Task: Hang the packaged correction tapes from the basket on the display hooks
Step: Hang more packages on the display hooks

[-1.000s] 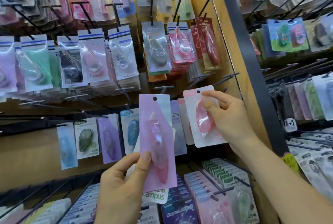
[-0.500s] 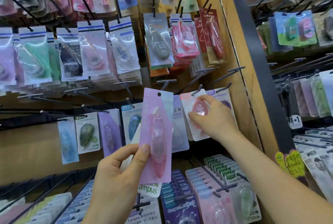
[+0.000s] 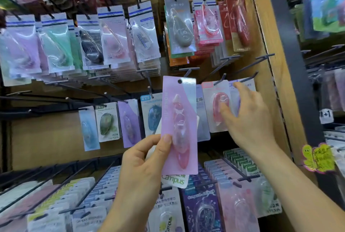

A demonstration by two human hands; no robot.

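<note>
One wide head-worn view, straight ahead, close to the display hooks [image 3: 189, 69].

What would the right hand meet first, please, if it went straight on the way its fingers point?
Most likely the white carded pack holding a pink correction tape, hanging on its hook: the fingers of the open right hand point up at it. Whether they touch is unclear.
</note>
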